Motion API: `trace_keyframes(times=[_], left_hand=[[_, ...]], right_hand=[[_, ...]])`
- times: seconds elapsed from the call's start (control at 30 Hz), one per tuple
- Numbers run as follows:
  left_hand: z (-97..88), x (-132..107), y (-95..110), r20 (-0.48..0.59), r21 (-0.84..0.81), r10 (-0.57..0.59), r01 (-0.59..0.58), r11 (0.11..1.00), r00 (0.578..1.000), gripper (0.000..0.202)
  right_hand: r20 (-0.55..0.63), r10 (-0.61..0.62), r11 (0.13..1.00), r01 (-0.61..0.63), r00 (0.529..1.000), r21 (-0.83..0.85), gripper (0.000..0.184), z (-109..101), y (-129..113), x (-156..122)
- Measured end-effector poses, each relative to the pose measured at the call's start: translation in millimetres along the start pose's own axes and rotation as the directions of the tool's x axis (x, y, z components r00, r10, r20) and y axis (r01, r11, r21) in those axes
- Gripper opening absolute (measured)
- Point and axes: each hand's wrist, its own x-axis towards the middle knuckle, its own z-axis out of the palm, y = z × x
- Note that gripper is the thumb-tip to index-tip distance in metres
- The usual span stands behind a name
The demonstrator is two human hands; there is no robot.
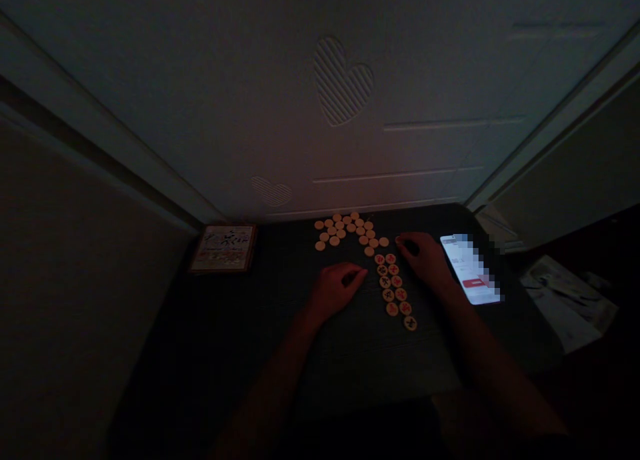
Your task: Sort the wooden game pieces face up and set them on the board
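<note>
Round Chinese chess pieces (397, 281) with red and dark characters lie in two columns on a dark table. Beyond them spreads a loose group of pale pieces (340, 225), their faces plain from here. My left hand (334, 288) rests just left of the columns. Its fingers are curled, with thumb and forefinger meeting near the pieces. At the columns' upper right is my right hand (424, 255), its fingers pinched together close to a pale piece (383, 242) at the group's edge. In the dim light I cannot make out whether either pinch holds a piece.
A lit phone (470, 270) lies right of my right hand. A flat box (223, 249) with printed characters sits at the table's back left. Behind the table (280, 327) rises a white panel (280, 127) with raised hearts. Papers (565, 300) lie beyond the right edge.
</note>
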Motion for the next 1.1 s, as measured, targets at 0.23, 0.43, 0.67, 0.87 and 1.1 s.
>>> trace_keyframes(times=[0.23,0.43,0.67,0.87,1.1], left_hand=[[0.8,0.1,0.1,-0.051,-0.026,-0.019,0.017,1.0,0.999,0.019],[-1.4,-0.7,4.1,-0.101,-0.055,-0.056,0.051,0.997,0.993,0.017],[-4.0,-2.5,5.0,-0.146,-0.128,-0.068,0.05,0.99,0.987,0.017],[-5.5,-3.3,9.2,-0.072,-0.228,-0.107,0.088,0.97,0.992,0.02],[-3.8,-2.8,8.3,-0.086,-0.258,-0.111,0.085,0.962,0.99,0.018]], right_hand=[[0.01,-0.024,0.994,0.023,1.0,0.111,0.024,-9.7,-15.6,-0.5],[0.08,-0.12,0.943,0.088,0.99,0.321,0.024,-14.1,-54.6,-12.1],[0.153,-0.244,0.866,0.145,0.958,0.478,0.031,-6.0,-85.0,-28.6],[0.163,-0.261,0.861,0.153,0.951,0.485,0.04,-4.5,-83.7,-33.5],[0.126,-0.288,0.848,0.192,0.949,0.494,0.033,-1.5,-82.7,-32.4]])
